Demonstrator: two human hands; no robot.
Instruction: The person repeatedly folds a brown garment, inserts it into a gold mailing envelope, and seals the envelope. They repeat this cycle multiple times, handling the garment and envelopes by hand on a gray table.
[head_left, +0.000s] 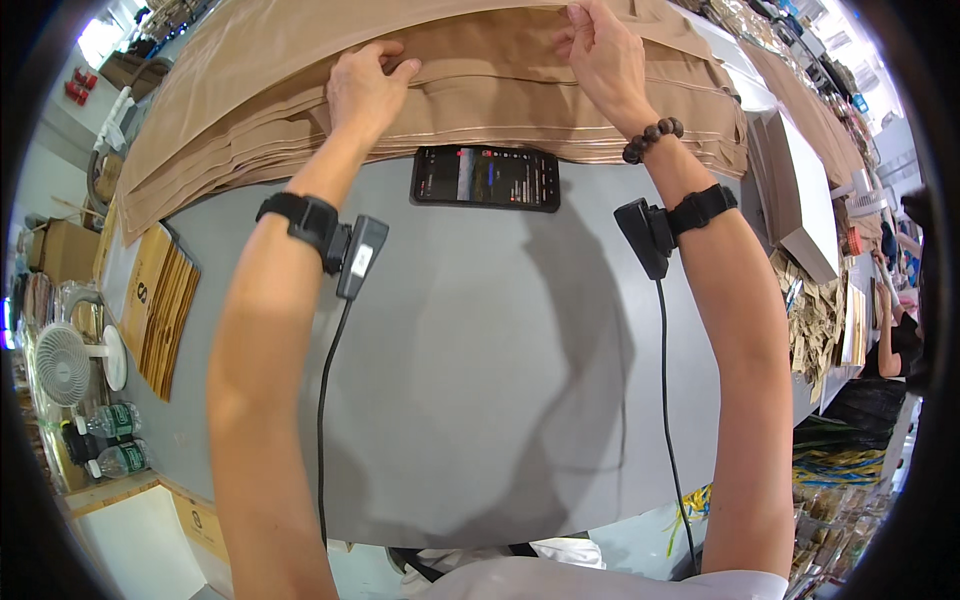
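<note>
A wide pile of tan fabric pieces (480, 105) lies in layers along the far side of the grey table (480, 337). My right hand (606, 56) pinches the near edge of the top fabric piece between thumb and fingers. Over the pile, my left hand (369, 86) has its thumb and fingers apart and holds nothing visible; whether its fingertips touch the cloth is unclear. A black smartphone (486, 178) with its screen lit lies just in front of the folds, between my forearms. Both wrists wear black straps with small cabled devices.
At left are a stack of printed packages (157, 300), a white fan (64, 365) and plastic water bottles (112, 420). White boxes (806, 202) and a heap of paper tags (810, 319) stand at right. Farther right, another person's arm (889, 337) shows.
</note>
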